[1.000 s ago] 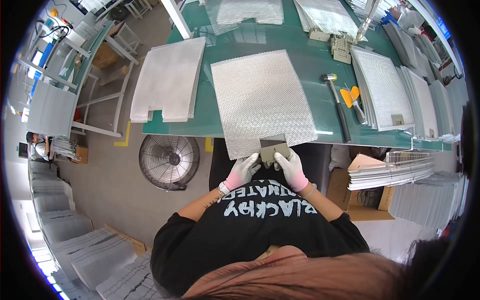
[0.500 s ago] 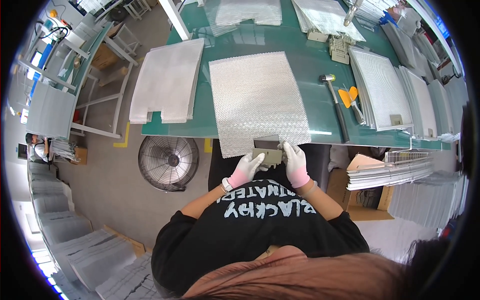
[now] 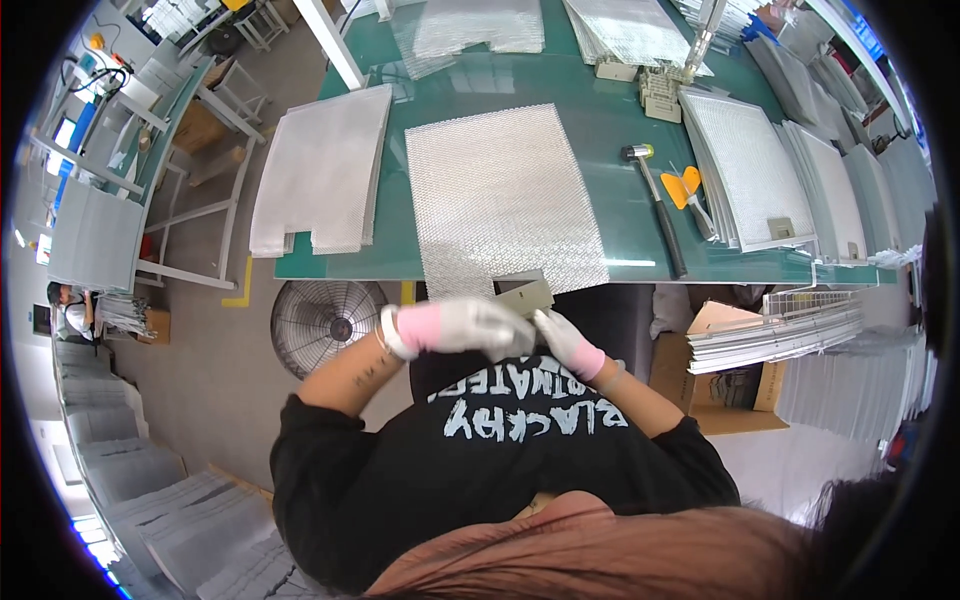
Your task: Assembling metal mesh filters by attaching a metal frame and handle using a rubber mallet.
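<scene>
A silvery expanded-metal mesh sheet [image 3: 505, 195] lies in front of me, its near end reaching past the table edge. At the notch in that end sits a grey-green flat bracket [image 3: 528, 297], tilted. My right hand [image 3: 572, 346], in a white glove with a pink cuff, has its fingertips closed at the bracket's near right edge. My left hand [image 3: 468, 326], gloved alike, stretches across the bracket's near side towards the right hand. Motion smears its fingers, and I cannot make out whether they grip anything.
Notched mesh sheets [image 3: 325, 170] lie stacked at left. To the right are a hammer [image 3: 662, 210], an orange-handled tool [image 3: 684, 188] and framed mesh panels [image 3: 755, 170]. Brackets [image 3: 661, 95] are piled behind. A floor fan [image 3: 330, 325] stands left below the table; a carton [image 3: 735, 410] sits right.
My left hand has swung across to the right from its grip on the bracket's left side. The bracket has tilted, its right end higher. My right hand has shifted slightly nearer to me.
</scene>
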Motion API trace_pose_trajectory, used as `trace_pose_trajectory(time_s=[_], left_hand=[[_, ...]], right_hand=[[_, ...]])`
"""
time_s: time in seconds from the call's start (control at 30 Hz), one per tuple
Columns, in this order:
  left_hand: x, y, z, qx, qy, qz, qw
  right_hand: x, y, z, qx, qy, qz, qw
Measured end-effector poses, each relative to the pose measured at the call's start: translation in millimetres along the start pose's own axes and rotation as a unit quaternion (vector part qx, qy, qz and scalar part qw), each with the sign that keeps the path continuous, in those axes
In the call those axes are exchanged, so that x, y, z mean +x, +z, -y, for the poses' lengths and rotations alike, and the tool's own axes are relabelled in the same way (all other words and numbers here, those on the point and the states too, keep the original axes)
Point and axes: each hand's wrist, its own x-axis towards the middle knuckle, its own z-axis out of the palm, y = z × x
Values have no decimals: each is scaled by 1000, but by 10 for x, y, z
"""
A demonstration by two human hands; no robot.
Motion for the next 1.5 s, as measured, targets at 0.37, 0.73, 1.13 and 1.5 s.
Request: trace_pose_trajectory(time_s=[0.37,0.73,1.13,1.5], left_hand=[[1191,183,-30,691,56,-223,685],[1233,325,-23,672,32,-265,691],[1181,-526,-482,762,136,-235,588],[1144,357,1345,285,89,44,953]], right_hand=[[-289,-226,-154,95,-97,-404,905],[-261,-289,9,223,-111,-403,881],[-685,-1676,-192,-539,161,-226,795],[-1313,-2339,-106,-660,234,-140,700]])
